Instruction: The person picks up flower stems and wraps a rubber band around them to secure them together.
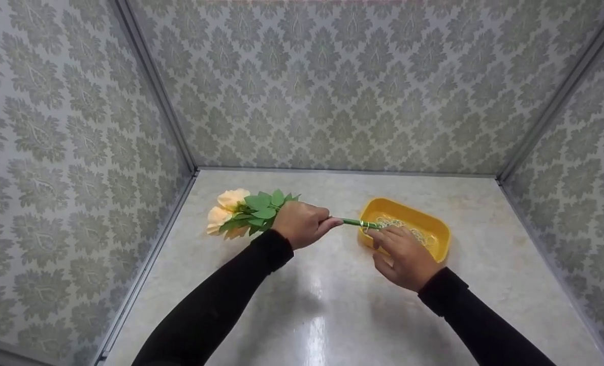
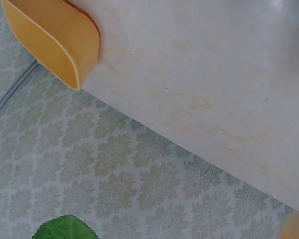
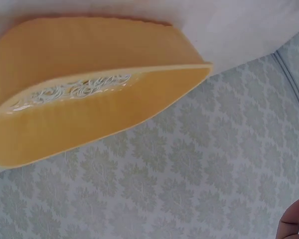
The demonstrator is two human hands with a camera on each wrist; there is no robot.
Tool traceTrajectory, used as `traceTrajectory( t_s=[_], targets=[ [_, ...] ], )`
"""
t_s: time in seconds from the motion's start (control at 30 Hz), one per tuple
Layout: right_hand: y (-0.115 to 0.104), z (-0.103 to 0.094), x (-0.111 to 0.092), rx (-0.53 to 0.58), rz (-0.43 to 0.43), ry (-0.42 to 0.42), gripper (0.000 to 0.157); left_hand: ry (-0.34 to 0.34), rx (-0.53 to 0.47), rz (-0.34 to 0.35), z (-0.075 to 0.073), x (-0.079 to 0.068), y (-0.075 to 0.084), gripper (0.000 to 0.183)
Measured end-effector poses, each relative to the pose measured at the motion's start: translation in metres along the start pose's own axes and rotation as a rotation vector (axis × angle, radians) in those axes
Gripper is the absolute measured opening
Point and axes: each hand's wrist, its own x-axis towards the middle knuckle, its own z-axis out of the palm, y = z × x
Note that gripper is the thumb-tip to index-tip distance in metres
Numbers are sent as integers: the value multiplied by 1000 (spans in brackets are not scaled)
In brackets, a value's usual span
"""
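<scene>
In the head view my left hand [image 1: 302, 223] grips the green stems [image 1: 351, 221] of a bunch of artificial flowers [image 1: 230, 200]. Peach blooms and green leaves [image 1: 263, 206] stick out to its left; a leaf [image 2: 65, 229] also shows low in the left wrist view. Pale rubber band loops [image 1: 364, 224] circle the stems close to their right end. There the fingertips of my right hand [image 1: 406, 256] pinch at the band, hiding the stem tips. Only a curled finger [image 3: 294, 219] of this hand appears in the right wrist view.
A yellow plastic basin [image 1: 441, 231] stands on the pale marbled table [image 1: 327, 295], beneath and behind the right hand. Several whitish rubber bands [image 3: 84, 87] lie in it. Patterned wall panels [image 1: 322, 91] enclose the table at the back and on both sides.
</scene>
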Motion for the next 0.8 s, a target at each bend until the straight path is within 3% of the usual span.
traceTrajectory(
  t_s=[0.37, 0.6, 0.8],
  targets=[
    [-31, 16, 8, -5, 25, -14, 68, 72, 188, 124, 3, -2, -5, 59],
    [-54, 18, 10, 57, 193, -46, 58, 101, 223, 182, 6, -6, -7, 60],
    [-65, 16, 14, -74, 270, -40, 48, 107, 239, 194, 9, -5, -8, 61]
  ],
)
